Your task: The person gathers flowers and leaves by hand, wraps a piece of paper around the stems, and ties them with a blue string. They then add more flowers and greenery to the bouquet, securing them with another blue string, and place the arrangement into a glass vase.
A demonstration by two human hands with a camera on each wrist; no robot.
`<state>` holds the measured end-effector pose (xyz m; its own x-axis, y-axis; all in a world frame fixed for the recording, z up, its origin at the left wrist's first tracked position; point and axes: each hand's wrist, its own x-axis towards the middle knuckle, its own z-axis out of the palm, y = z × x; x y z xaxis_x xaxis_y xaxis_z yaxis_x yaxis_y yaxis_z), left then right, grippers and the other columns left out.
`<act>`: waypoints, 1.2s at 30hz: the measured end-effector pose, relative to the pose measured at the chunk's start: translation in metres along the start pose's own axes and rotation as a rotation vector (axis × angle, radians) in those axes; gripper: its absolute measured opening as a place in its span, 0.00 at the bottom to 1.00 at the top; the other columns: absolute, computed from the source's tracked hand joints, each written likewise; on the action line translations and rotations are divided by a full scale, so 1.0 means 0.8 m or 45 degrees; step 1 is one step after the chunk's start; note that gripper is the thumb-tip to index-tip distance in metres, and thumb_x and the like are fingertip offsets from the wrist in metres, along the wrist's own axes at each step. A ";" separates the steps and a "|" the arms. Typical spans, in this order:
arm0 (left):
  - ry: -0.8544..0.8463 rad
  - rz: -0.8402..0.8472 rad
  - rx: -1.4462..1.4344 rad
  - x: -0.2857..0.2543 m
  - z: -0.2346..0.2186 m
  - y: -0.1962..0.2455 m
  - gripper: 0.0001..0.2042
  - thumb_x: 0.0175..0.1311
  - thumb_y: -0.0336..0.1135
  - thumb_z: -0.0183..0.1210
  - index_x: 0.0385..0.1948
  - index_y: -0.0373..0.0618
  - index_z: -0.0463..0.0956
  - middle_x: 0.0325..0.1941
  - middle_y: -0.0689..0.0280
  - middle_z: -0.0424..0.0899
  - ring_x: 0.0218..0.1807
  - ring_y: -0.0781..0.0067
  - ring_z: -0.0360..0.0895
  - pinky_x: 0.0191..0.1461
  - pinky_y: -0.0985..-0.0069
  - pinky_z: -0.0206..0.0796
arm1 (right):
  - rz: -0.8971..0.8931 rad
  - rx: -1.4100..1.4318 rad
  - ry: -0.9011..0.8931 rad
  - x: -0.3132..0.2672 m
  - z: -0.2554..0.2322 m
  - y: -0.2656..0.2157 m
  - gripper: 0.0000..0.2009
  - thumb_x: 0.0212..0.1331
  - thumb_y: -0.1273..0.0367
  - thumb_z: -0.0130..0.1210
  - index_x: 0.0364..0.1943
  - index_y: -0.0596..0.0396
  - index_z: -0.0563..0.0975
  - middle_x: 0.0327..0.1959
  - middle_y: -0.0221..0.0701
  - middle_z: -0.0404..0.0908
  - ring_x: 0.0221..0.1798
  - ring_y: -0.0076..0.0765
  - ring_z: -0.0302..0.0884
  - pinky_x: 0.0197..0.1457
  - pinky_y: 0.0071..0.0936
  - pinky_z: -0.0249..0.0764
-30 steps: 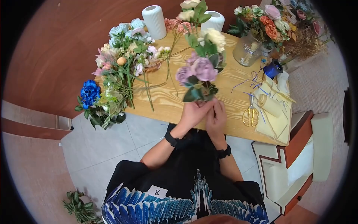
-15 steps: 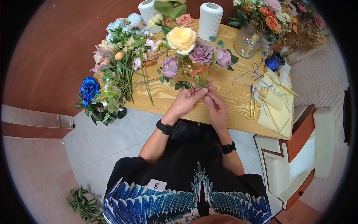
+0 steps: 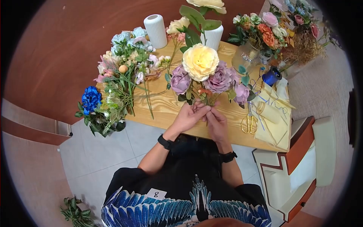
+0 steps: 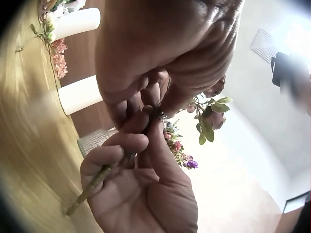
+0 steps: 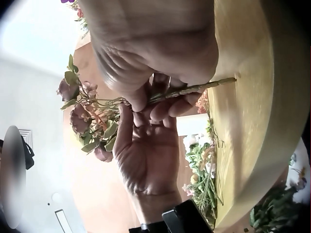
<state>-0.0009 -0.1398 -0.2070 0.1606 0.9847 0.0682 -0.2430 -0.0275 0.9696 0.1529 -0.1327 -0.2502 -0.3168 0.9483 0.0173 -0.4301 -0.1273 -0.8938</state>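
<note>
Both hands hold a bundle of artificial flowers together by its stems over the table's front edge. A large pale-yellow flower point(image 3: 200, 62) and several purple roses point(image 3: 221, 77) top the bundle, with green leaves among them. My left hand point(image 3: 190, 117) pinches the stems just below the blooms, thumb against fingers. Thumb to thumb with it, my right hand point(image 3: 218, 125) grips the same stems from the other side. In the right wrist view the stem point(image 5: 194, 89) runs past the fingers, its lower end sticking out toward the tabletop.
Loose flowers point(image 3: 128, 68) are piled at the table's left, beside a blue flower point(image 3: 91, 100). White ribbed vases point(image 3: 155, 32) stand at the back. To the right lie gold-handled scissors point(image 3: 249, 123), a blue ribbon spool point(image 3: 271, 76) and cream wrapping point(image 3: 274, 130); a filled glass vase point(image 3: 245, 55) stands behind.
The bundle has turned, so its yellow flower and purple roses face upward. Both hands keep their grip on the stems. The head view has shifted slightly.
</note>
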 end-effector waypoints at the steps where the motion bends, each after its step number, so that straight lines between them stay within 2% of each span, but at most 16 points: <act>1: 0.029 0.052 -0.094 -0.002 -0.001 -0.004 0.10 0.69 0.29 0.58 0.27 0.34 0.77 0.28 0.69 0.78 0.30 0.84 0.73 0.32 0.82 0.63 | -0.032 0.099 -0.014 -0.002 0.006 0.003 0.11 0.68 0.74 0.53 0.51 0.65 0.78 0.39 0.29 0.81 0.36 0.23 0.74 0.43 0.20 0.70; 2: 0.061 -0.013 -0.021 -0.004 -0.002 -0.005 0.08 0.69 0.28 0.59 0.30 0.34 0.78 0.29 0.68 0.80 0.29 0.84 0.74 0.32 0.83 0.65 | -0.058 0.200 -0.024 -0.003 0.011 0.004 0.11 0.68 0.74 0.53 0.51 0.65 0.78 0.39 0.28 0.81 0.36 0.22 0.73 0.43 0.19 0.69; 6: 0.043 -0.003 -0.119 -0.007 -0.006 -0.007 0.07 0.69 0.28 0.58 0.32 0.33 0.79 0.29 0.68 0.81 0.28 0.84 0.74 0.33 0.83 0.65 | -0.024 0.217 -0.021 -0.003 0.013 0.008 0.11 0.69 0.74 0.52 0.51 0.65 0.78 0.39 0.28 0.80 0.37 0.22 0.73 0.44 0.18 0.68; 9: 0.049 0.009 -0.083 -0.007 -0.010 -0.003 0.08 0.67 0.31 0.61 0.33 0.35 0.81 0.30 0.71 0.82 0.29 0.88 0.74 0.31 0.86 0.66 | -0.038 0.224 -0.108 0.003 0.005 0.014 0.11 0.68 0.73 0.53 0.51 0.64 0.78 0.42 0.28 0.80 0.40 0.21 0.73 0.47 0.19 0.69; 11: 0.211 0.015 0.011 -0.011 -0.006 0.004 0.08 0.67 0.31 0.61 0.37 0.34 0.81 0.33 0.69 0.83 0.33 0.87 0.76 0.35 0.86 0.69 | -0.058 0.057 -0.064 0.006 0.001 0.018 0.11 0.68 0.72 0.54 0.51 0.63 0.78 0.44 0.28 0.81 0.45 0.20 0.74 0.52 0.21 0.69; 12: 0.203 0.013 0.012 -0.010 -0.008 0.001 0.08 0.67 0.31 0.61 0.37 0.34 0.81 0.33 0.69 0.83 0.33 0.87 0.76 0.35 0.86 0.69 | -0.062 0.058 -0.058 0.006 -0.001 0.019 0.11 0.68 0.72 0.54 0.51 0.63 0.78 0.44 0.28 0.81 0.45 0.20 0.74 0.52 0.21 0.69; 14: 0.131 0.105 0.130 -0.005 -0.014 -0.001 0.08 0.67 0.32 0.61 0.38 0.34 0.81 0.34 0.69 0.84 0.36 0.86 0.77 0.38 0.85 0.71 | -0.146 -0.324 0.019 0.009 -0.002 0.018 0.11 0.68 0.70 0.55 0.49 0.62 0.79 0.44 0.27 0.81 0.47 0.20 0.74 0.56 0.22 0.67; 18: 0.176 0.087 0.036 -0.011 -0.011 0.002 0.09 0.68 0.32 0.60 0.38 0.34 0.81 0.34 0.70 0.83 0.35 0.88 0.76 0.36 0.85 0.70 | -0.107 -0.277 -0.032 0.005 0.006 0.004 0.11 0.68 0.70 0.54 0.49 0.62 0.78 0.44 0.27 0.81 0.48 0.22 0.75 0.56 0.23 0.68; 20: 0.218 0.023 0.392 -0.015 -0.017 -0.008 0.09 0.68 0.29 0.60 0.42 0.32 0.80 0.39 0.67 0.84 0.38 0.83 0.78 0.41 0.83 0.72 | -0.126 -0.328 -0.086 0.002 0.017 -0.015 0.09 0.70 0.71 0.52 0.47 0.62 0.78 0.43 0.28 0.81 0.46 0.22 0.76 0.54 0.22 0.70; 21: 0.278 0.004 0.389 -0.021 -0.013 -0.003 0.09 0.68 0.29 0.60 0.42 0.32 0.80 0.39 0.67 0.84 0.38 0.83 0.78 0.41 0.83 0.72 | -0.084 -0.319 -0.132 0.001 0.013 -0.014 0.09 0.70 0.71 0.52 0.47 0.62 0.78 0.43 0.28 0.81 0.46 0.22 0.76 0.54 0.22 0.70; 23: 0.203 -0.040 -0.028 -0.023 -0.002 0.005 0.08 0.68 0.30 0.59 0.40 0.32 0.80 0.36 0.68 0.83 0.36 0.85 0.77 0.39 0.84 0.71 | -0.064 -0.245 -0.166 0.004 0.004 -0.011 0.09 0.71 0.71 0.49 0.45 0.62 0.78 0.41 0.29 0.81 0.44 0.21 0.76 0.50 0.21 0.72; 24: 0.236 -0.049 -0.026 -0.024 -0.003 0.003 0.08 0.68 0.30 0.59 0.40 0.32 0.80 0.36 0.68 0.83 0.36 0.85 0.77 0.39 0.84 0.71 | -0.039 -0.235 -0.187 0.004 0.012 -0.006 0.09 0.71 0.71 0.49 0.45 0.62 0.78 0.41 0.29 0.81 0.44 0.21 0.76 0.50 0.21 0.72; 26: 0.130 0.051 -0.257 -0.020 -0.002 -0.001 0.07 0.69 0.30 0.58 0.35 0.34 0.79 0.31 0.72 0.79 0.34 0.88 0.74 0.37 0.87 0.69 | -0.054 -0.066 -0.141 0.005 0.021 -0.006 0.09 0.72 0.71 0.48 0.43 0.62 0.78 0.40 0.29 0.81 0.42 0.20 0.76 0.47 0.19 0.72; 29: 0.131 0.054 -0.213 -0.021 -0.009 -0.002 0.08 0.70 0.30 0.57 0.31 0.36 0.77 0.28 0.75 0.75 0.32 0.91 0.71 0.34 0.87 0.67 | -0.019 0.043 -0.163 0.006 0.034 -0.010 0.09 0.73 0.71 0.47 0.45 0.63 0.77 0.42 0.28 0.80 0.43 0.21 0.77 0.48 0.21 0.73; 36: 0.244 0.179 -0.032 -0.026 -0.021 -0.004 0.07 0.71 0.30 0.56 0.33 0.36 0.77 0.28 0.76 0.73 0.32 0.90 0.68 0.35 0.86 0.64 | 0.028 0.181 -0.147 0.011 0.048 0.001 0.11 0.73 0.71 0.47 0.49 0.65 0.77 0.46 0.31 0.80 0.46 0.23 0.77 0.52 0.25 0.74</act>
<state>-0.0200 -0.1576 -0.2153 -0.0606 0.9862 0.1540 -0.2746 -0.1648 0.9473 0.1170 -0.1355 -0.2331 -0.4188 0.9063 0.0573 -0.5345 -0.1950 -0.8223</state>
